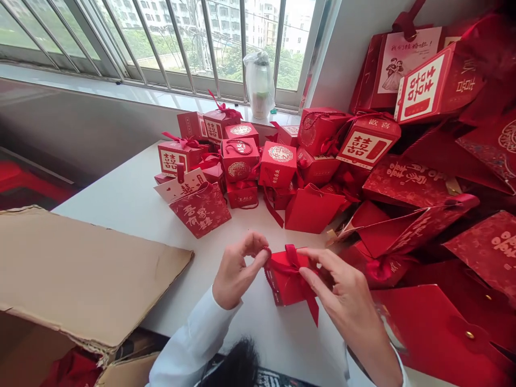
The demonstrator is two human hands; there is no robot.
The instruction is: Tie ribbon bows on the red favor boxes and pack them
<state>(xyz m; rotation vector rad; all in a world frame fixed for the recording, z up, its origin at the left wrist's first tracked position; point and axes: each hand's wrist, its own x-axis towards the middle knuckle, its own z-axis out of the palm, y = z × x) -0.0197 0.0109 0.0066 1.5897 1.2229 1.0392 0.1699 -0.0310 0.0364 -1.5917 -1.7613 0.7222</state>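
Box (289, 292), between left hand (236, 269) and right hand (342, 285)

Indoor room with a work table set close to a window; whether it belongs to a home, a shop or a small workshop cannot be determined. Metal bars (209, 45) cross the window, beyond which stand multi-storey buildings (226, 32) and greenery (226, 67), indicating a built-up district. A glossy pale sill (153, 97) and plain wall (342, 64) suggest an ordinary room. Handwork on wedding packaging is indicated by the white table (129, 188), crowded with red gift boxes (278, 164), many bearing double-happiness characters, and by an open cardboard carton (92, 269) alongside, with red material inside.
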